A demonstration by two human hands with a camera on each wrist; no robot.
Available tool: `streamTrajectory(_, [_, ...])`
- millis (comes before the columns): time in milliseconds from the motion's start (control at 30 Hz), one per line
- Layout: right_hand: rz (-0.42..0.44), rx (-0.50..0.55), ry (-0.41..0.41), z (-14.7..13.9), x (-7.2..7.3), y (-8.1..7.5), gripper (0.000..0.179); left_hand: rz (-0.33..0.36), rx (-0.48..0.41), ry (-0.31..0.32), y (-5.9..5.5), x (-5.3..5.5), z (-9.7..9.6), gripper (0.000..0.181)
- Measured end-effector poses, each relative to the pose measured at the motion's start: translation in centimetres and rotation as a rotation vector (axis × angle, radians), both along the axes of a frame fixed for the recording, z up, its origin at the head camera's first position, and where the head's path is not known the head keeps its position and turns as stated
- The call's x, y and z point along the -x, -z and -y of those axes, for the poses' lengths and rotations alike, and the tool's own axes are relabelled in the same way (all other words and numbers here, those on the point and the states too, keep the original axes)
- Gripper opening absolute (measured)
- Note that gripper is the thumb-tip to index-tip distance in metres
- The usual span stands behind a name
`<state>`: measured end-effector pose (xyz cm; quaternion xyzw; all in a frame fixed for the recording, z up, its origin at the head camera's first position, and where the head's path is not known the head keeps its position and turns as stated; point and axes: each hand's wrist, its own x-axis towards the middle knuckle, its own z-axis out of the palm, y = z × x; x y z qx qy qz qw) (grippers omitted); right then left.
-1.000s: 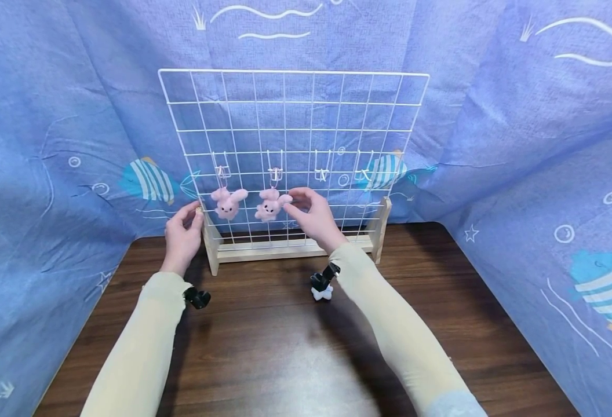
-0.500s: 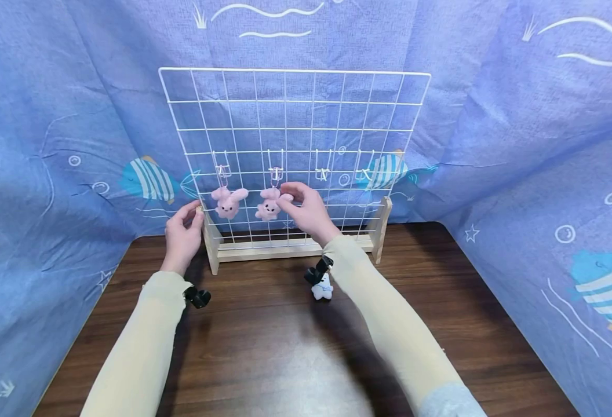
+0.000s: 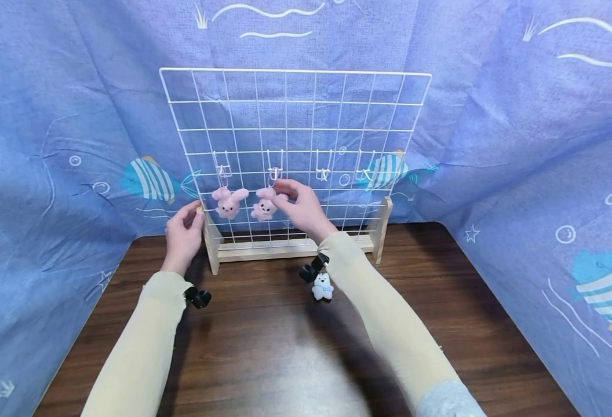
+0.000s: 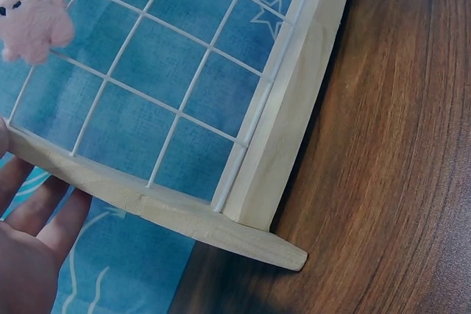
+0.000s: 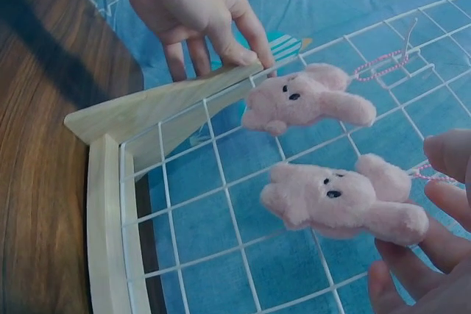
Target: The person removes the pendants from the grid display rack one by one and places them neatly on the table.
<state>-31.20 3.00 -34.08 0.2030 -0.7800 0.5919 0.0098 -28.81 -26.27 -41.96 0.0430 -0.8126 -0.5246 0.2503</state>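
My left hand [image 3: 182, 234] grips the top of the wooden side post [image 4: 147, 200] at the left of a white wire grid rack [image 3: 298, 128]. Two pink plush bunny keychains hang by beaded loops from hooks on the grid. The outer bunny [image 3: 228, 205] hangs untouched. My right hand [image 3: 306, 208] is at the other bunny [image 5: 346, 200], its fingers touching the ear from behind and below. In the right wrist view, the thumb [image 5: 449, 154] stands apart from the ear, near the pink beaded loop [image 5: 436, 174].
A small white plush bear [image 3: 323, 288] lies on the dark wooden table [image 3: 264, 336], beside the right wrist camera [image 3: 313, 269]. Two bare hooks, one of them the far right hook [image 3: 364, 172], sit on the grid. Blue fish-print cloth [image 3: 520, 145] surrounds the table.
My right hand has shifted left and slightly up along the inner bunny, which has swung a little left. More of the white bear shows. The left hand has stayed on the post.
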Motion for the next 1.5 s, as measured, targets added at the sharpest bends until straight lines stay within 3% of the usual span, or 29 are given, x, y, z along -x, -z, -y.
streamTrajectory(500, [0.112, 0.023, -0.003, 0.7, -0.1, -0.6, 0.044, 0.019, 0.0, 0.001, 0.0, -0.2, 0.0, 0.037])
streamTrajectory(800, [0.078, 0.072, 0.038, 0.6, -0.5, -0.6, 0.025, 0.004, 0.0, 0.001, -0.1, 0.0, 0.0, 0.036])
streamTrajectory(1200, [0.008, 0.0, 0.05, 0.6, -0.9, -0.4, 0.025, -0.002, -0.002, 0.003, -0.1, -0.1, -0.1, 0.035])
streamTrajectory(1500, [-0.055, 0.007, 0.03, 0.4, -1.0, -0.1, 0.023, -0.006, -0.008, 0.009, -0.1, -0.1, -0.1, 0.035])
